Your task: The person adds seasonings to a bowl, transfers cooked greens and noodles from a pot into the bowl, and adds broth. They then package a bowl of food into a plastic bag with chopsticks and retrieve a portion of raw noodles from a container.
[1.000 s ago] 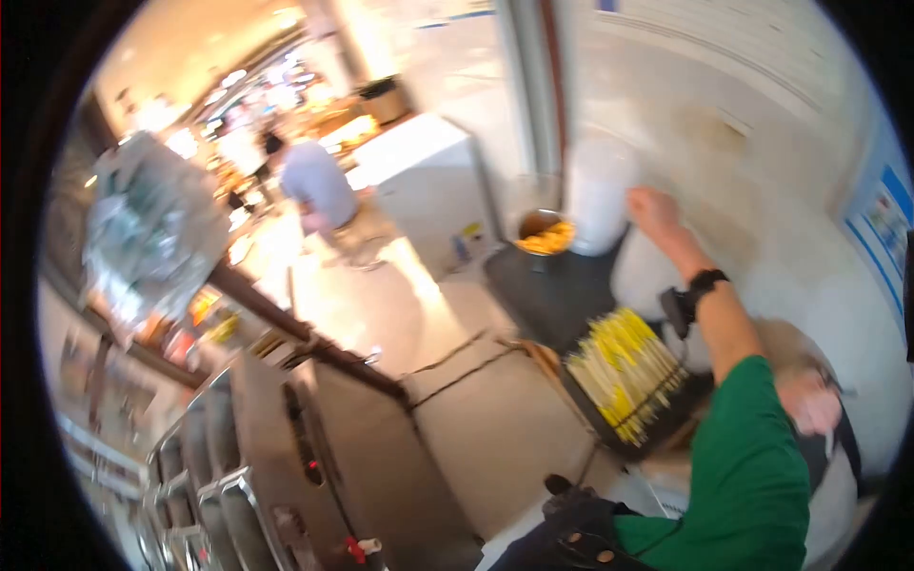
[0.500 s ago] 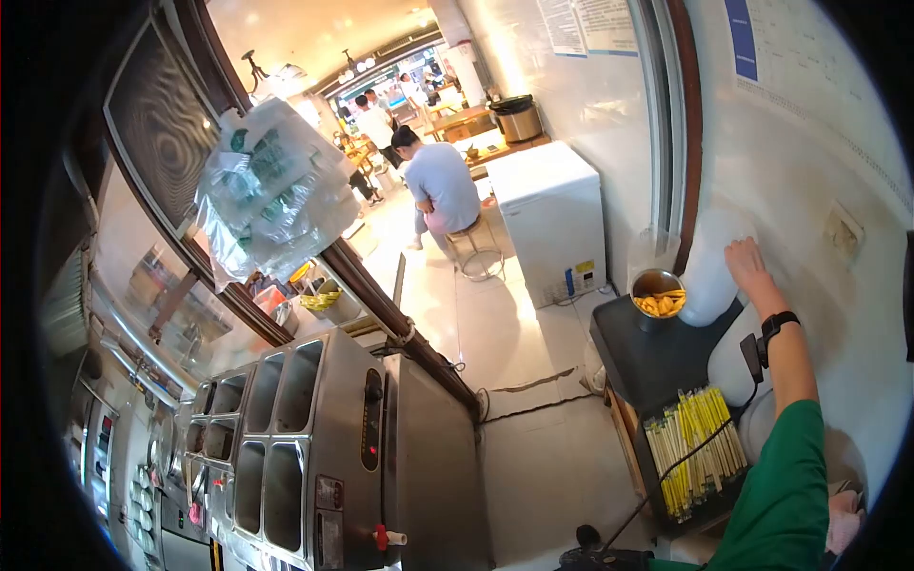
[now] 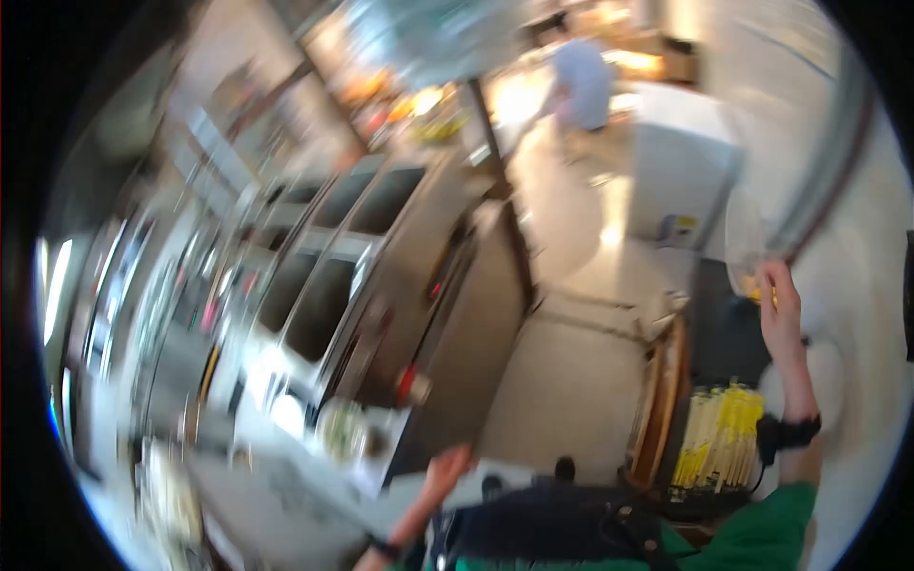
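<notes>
My right hand [image 3: 783, 309] is raised over the right-hand counter, fingers closed on the edge of a clear round plastic piece [image 3: 741, 233] that looks like a bowl or lid; blur hides its exact kind. Behind the fingers shows a bit of orange food [image 3: 759, 289], its metal container mostly hidden. Wrapped chopsticks [image 3: 716, 438] with yellow and white sleeves lie below my right forearm. Low in the middle, my left hand [image 3: 447, 473] hangs near the steel counter, fingers bent and smeared by motion. Nothing can be made out in it.
A steel unit with several deep wells [image 3: 324, 305] stands at left, a red-handled tap [image 3: 412, 384] on its side. Tiled floor [image 3: 571, 381] runs between it and the dark counter [image 3: 721, 333]. Beyond are a white chest freezer [image 3: 678, 162] and a seated person [image 3: 581, 81]. Plastic bags [image 3: 428, 38] hang above.
The view has swung left and down. My right hand has come away from the tall white stack by the wall and now has the clear plastic piece. My left hand has come into view.
</notes>
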Motion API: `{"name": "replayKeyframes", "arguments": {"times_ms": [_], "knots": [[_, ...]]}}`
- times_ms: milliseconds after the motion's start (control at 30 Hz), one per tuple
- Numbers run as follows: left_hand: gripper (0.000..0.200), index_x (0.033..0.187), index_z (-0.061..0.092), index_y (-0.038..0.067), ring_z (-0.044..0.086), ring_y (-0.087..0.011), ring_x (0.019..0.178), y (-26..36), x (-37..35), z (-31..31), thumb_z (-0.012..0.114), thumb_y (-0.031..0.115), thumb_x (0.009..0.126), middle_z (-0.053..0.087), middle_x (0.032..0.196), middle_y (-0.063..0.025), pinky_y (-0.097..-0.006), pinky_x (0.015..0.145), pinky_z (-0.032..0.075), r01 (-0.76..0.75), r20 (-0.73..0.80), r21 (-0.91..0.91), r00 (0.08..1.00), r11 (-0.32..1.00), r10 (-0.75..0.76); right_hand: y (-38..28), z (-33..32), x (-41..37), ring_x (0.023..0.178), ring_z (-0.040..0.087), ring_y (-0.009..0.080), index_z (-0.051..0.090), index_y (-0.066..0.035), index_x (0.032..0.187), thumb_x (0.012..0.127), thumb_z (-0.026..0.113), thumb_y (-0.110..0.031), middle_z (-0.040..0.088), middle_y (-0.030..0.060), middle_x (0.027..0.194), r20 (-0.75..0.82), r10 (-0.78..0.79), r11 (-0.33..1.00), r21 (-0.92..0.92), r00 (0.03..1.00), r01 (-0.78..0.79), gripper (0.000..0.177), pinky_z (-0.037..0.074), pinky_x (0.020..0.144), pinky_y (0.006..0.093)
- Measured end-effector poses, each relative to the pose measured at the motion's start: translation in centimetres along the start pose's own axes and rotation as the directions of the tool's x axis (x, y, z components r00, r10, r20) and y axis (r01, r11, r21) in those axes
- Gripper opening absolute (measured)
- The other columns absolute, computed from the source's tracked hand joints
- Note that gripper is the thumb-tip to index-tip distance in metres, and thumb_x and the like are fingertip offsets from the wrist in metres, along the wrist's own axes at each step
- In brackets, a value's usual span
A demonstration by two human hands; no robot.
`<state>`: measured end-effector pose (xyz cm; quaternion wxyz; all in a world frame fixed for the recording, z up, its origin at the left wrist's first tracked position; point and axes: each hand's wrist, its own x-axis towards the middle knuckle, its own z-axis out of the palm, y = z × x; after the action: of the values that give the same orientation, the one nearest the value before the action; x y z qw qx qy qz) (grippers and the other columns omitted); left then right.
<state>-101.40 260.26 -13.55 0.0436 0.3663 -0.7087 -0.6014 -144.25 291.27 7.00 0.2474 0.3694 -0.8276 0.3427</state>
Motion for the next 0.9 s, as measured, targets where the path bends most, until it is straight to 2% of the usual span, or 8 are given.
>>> {"name": "replayKeyframes", "arguments": {"times_ms": [100, 167, 300, 367, 467, 533, 667, 900], "knots": [[0.039, 0.111, 0.053, 0.004, 0.054, -0.0088, 0.075, 6.3, 1.0, -0.2, 0.042, 0.034, 0.09, 0.059, 0.083, -0.0028, -0.0234, 0.066, 0.044, -0.11, -0.171, -0.153, 0.982, 0.982, 0.083, -10.2, 8.0, -4.0, 0.074, 0.048, 0.0082, 0.052, -0.003, 0.09, 0.089, 0.042, -0.011, 0.053, 0.0025, 0.082, 0.393, -0.006, 0.771, 0.587, 0.92, -0.246, 0.013, 0.039, 0.066, 0.0211], [0.044, 0.121, 0.044, 0.007, 0.053, -0.0115, 0.089, 8.0, 1.1, -0.9, 0.037, 0.038, 0.091, 0.056, 0.101, -0.0063, -0.0263, 0.072, 0.045, -0.182, -0.218, -0.309, 0.969, 0.933, 0.117, -15.6, 12.4, -6.6, 0.08, 0.051, 0.0087, 0.053, -0.003, 0.09, 0.087, 0.043, -0.012, 0.056, 0.0041, 0.088, 0.73, -0.128, 0.558, 0.612, 0.671, -0.56, 0.014, 0.042, 0.072, 0.0218], [0.037, 0.115, 0.049, 0.008, 0.053, -0.0076, 0.065, 6.4, -1.3, -4.8, 0.035, 0.034, 0.092, 0.057, 0.086, -0.0023, -0.0202, 0.053, 0.042, -0.27, -0.52, -0.501, 0.854, 0.822, -0.037, -25.1, 20.5, -10.4, 0.078, 0.055, 0.0096, 0.053, -0.003, 0.092, 0.089, 0.042, -0.017, 0.057, 0.0052, 0.089, 0.841, -0.451, 0.228, 0.431, 0.298, -0.873, 0.018, 0.047, 0.072, 0.0245], [0.031, 0.111, 0.053, 0.006, 0.047, -0.0041, 0.052, 2.1, -2.0, -8.6, 0.04, 0.025, 0.091, 0.055, 0.074, 0.0003, -0.0167, 0.042, 0.035, -0.29, -0.7, -0.455, 0.701, 0.842, -0.137, -29.2, 23.8, -11.2, 0.074, 0.056, 0.0095, 0.053, -0.002, 0.092, 0.089, 0.043, -0.02, 0.059, 0.0048, 0.085, 0.869, -0.46, 0.382, 0.38, 0.184, -0.842, 0.02, 0.049, 0.065, 0.0237], [0.022, 0.102, 0.06, 0.003, 0.046, -0.0063, 0.05, -1.2, -3.4, -14.5, 0.048, 0.015, 0.087, 0.053, 0.065, -0.0006, -0.02, 0.044, 0.037, -0.213, -0.813, -0.222, 0.58, 0.952, -0.06, -35.3, 28.5, -13.1, 0.066, 0.057, 0.0091, 0.053, -0.001, 0.093, 0.087, 0.047, -0.019, 0.06, 0.0037, 0.075, 0.872, -0.439, 0.441, 0.418, 0.215, -0.795, 0.019, 0.048, 0.058, 0.0222], [0.019, 0.096, 0.063, 0.005, 0.051, -0.0126, 0.056, -1.3, -3.3, -18.5, 0.052, 0.015, 0.084, 0.054, 0.067, -0.0043, -0.0262, 0.052, 0.04, -0.065, -0.821, 0.227, 0.524, 0.972, 0.227, -38.4, 31.9, -14.6, 0.057, 0.058, 0.0107, 0.053, 0.0, 0.094, 0.084, 0.052, -0.018, 0.059, 0.0052, 0.063, 0.744, -0.49, 0.451, 0.663, 0.455, -0.598, 0.02, 0.046, 0.053, 0.0231], [0.015, 0.089, 0.065, 0.013, 0.055, -0.0228, 0.073, -0.1, -1.7, -23.5, 0.055, 0.02, 0.08, 0.055, 0.08, -0.0042, -0.0327, 0.064, 0.042, 0.176, -0.802, 0.402, 0.542, 0.898, 0.252, -42.3, 35.6, -15.9, 0.051, 0.058, 0.0183, 0.054, -0.001, 0.097, 0.08, 0.055, -0.016, 0.058, 0.0092, 0.058, 0.661, -0.389, 0.6, 0.71, 0.642, -0.368, 0.023, 0.045, 0.05, 0.0278], [0.012, 0.083, 0.064, 0.012, 0.055, -0.0223, 0.079, -2.1, 1.2, -26.1, 0.055, 0.019, 0.079, 0.055, 0.083, -0.0032, -0.0342, 0.066, 0.044, 0.141, -0.67, 0.62, 0.607, 0.772, 0.427, -44.2, 36.4, -16.3, 0.053, 0.057, 0.0278, 0.058, -0.004, 0.099, 0.078, 0.055, -0.014, 0.057, 0.0123, 0.061, 0.493, -0.373, 0.81, 0.586, 0.786, 0.017, 0.023, 0.045, 0.048, 0.0363]]}}
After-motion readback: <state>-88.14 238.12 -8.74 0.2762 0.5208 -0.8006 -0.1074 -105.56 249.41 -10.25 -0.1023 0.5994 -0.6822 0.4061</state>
